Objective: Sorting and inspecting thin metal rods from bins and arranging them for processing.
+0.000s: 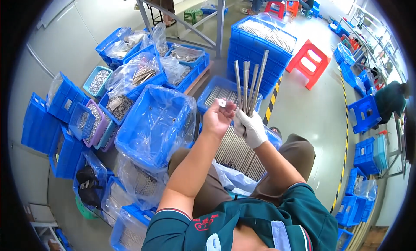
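My right hand (pixel 250 129), in a white glove, grips several thin metal rods (pixel 246 88). They stand nearly upright and fan out at their upper ends. Beside it, my bare left hand (pixel 218 120) is turned palm up with its fingers curled. A small white thing (pixel 222 102) shows at its fingertips; whether it is held or worn on a finger is unclear. Below both hands, many similar rods (pixel 236 153) lie side by side in a lined box between my knees. Just beyond, a blue crate (pixel 208 84) contains more rods, partly hidden by my hands.
A large blue crate (pixel 145 123) lined with clear plastic stands at my left. Around it are bins of small metal parts, including a purple bin (pixel 96 121). Stacked blue crates (pixel 260 51) rise ahead, beside a red stool (pixel 308 62). Striped tape (pixel 343 134) runs along the floor.
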{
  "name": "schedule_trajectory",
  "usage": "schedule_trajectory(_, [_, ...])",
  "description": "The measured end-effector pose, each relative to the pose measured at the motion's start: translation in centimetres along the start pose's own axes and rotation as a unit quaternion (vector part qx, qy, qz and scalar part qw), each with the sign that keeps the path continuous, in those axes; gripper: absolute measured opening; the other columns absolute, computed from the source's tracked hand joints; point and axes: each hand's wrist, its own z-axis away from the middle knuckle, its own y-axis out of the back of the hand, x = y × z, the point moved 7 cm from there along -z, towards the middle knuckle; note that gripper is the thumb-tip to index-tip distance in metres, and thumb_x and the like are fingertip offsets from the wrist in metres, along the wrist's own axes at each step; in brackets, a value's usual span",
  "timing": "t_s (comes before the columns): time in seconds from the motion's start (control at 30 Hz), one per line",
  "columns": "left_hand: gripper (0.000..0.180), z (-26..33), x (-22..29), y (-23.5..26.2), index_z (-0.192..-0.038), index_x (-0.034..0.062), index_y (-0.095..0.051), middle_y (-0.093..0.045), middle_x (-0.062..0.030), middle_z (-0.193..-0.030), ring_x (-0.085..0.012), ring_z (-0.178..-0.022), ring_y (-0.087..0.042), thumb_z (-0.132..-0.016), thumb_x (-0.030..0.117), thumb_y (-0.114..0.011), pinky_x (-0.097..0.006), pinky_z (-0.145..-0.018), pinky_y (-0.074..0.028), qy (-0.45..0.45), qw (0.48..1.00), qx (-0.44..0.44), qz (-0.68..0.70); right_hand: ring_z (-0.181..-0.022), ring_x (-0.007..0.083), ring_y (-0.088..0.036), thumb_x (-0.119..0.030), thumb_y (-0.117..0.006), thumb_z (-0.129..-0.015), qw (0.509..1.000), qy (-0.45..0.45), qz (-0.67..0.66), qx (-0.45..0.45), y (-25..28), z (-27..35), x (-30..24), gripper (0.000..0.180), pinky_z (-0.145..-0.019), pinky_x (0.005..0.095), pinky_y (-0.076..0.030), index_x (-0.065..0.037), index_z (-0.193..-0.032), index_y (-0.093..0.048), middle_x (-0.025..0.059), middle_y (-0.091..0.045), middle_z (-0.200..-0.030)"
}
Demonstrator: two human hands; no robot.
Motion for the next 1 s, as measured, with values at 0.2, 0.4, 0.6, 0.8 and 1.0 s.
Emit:
schedule_trajectory(0.2, [0.016, 0.3, 2.4, 0.8, -0.091, 0.0006, -0.057, -0.062, -0.0157, -0.09, -0.0245, -0.078, -0.059, -0.088, 0.016, -0.052, -0.035, -0.069, -0.049, 0.01, 0.996, 0.064, -0.058, -0.042, 0.0067, -0.034, -0.032, -0.063, -0.086, 0.987, -0.106, 0.048, -0.107, 3.5, 2.0, 0.2, 0.029, -0.038, 0.0212, -0.026, -0.006, -0.091, -0.048, -0.001, -0.041, -0.059])
schedule_trajectory(0.4, [0.016, 2.1, 2.0, -0.4, -0.087, 0.0027, -0.055, -0.055, -0.0093, -0.076, -0.0168, -0.06, -0.048, -0.072, -0.003, -0.055, -0.026, -0.051, -0.039, 0.054, 0.982, 0.049, -0.176, -0.042, 0.0046, -0.035, -0.032, -0.058, -0.09, 0.979, -0.113, 0.125, -0.113, 6.2, 2.1, 0.5, 0.028, -0.037, 0.0195, -0.025, -0.007, -0.097, -0.049, -0.003, -0.042, -0.058])
schedule_trajectory(0.6, [0.025, 2.4, 2.1, -1.9, -0.097, 0.0029, -0.057, -0.05, -0.0006, -0.07, -0.007, -0.052, -0.041, -0.073, -0.002, -0.055, -0.019, -0.043, -0.029, 0.063, 0.95, 0.036, -0.302, -0.042, 0.0054, -0.036, -0.03, -0.054, -0.092, 0.978, -0.145, 0.125, -0.078, 7.7, 2.6, 1.3, 0.022, -0.037, 0.0198, -0.025, -0.01, -0.088, -0.047, -0.0031, -0.043, -0.058])
schedule_trajectory(0.8, [0.023, 2.5, 1.3, -3.6, -0.105, -0.0002, -0.058, -0.049, 0.0014, -0.072, -0.0037, -0.053, -0.039, -0.083, 0.005, -0.056, -0.016, -0.043, -0.029, 0.051, 0.944, -0.003, -0.325, -0.041, 0.0047, -0.039, -0.031, -0.055, -0.091, 0.979, -0.158, 0.093, -0.086, 8.4, 2.7, 1.4, 0.024, -0.037, 0.0188, -0.027, -0.007, -0.091, -0.051, -0.0019, -0.048, -0.06])
schedule_trajectory(1.0, [0.016, 2.4, 0.8, -4.3, -0.096, 0.0013, -0.061, -0.042, 0.0064, -0.063, -0.0011, -0.049, -0.032, -0.088, 0.014, -0.057, -0.016, -0.042, -0.024, 0.022, 0.923, -0.007, -0.384, -0.041, 0.0043, -0.039, -0.031, -0.056, -0.09, 0.98, -0.157, 0.095, -0.073, 8.8, 2.7, 1.7, 0.024, -0.037, 0.0186, -0.027, -0.007, -0.091, -0.053, -0.0016, -0.05, -0.061])
